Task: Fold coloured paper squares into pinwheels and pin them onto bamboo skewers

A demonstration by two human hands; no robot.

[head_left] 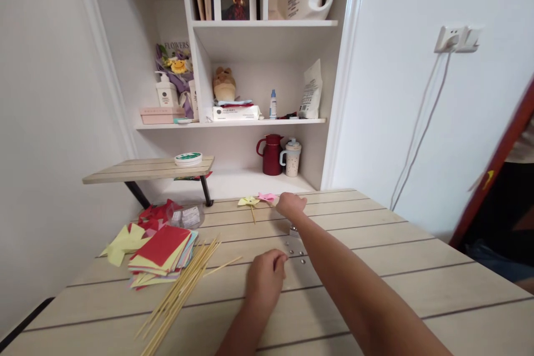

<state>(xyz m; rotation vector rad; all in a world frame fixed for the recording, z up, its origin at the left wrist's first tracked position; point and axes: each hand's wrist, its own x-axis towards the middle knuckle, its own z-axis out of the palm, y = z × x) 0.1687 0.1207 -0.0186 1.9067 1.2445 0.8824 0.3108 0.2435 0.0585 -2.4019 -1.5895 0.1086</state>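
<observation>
My right hand [291,206] reaches to the far side of the table with its fingers closed. A pink paper pinwheel [267,197] is right beside it, and its stick runs into the hand. A pale yellow pinwheel [249,201] on a thin stick lies just to the left. Nearer to me, my left hand [266,275] rests low over the boards with curled fingers pressed together; what they hold, if anything, is hidden. Several small shiny metal pieces [302,261] lie to its right. Partly behind my right forearm is a small clear container [294,231].
Left on the table [400,278] are bamboo sticks [179,295], a stack of coloured paper squares [162,247], a loose yellow pinwheel shape [124,245], red paper scraps [155,214] and a clear plastic package [187,217]. A small raised shelf [125,171] stands behind them, bearing a round white tape roll [188,159].
</observation>
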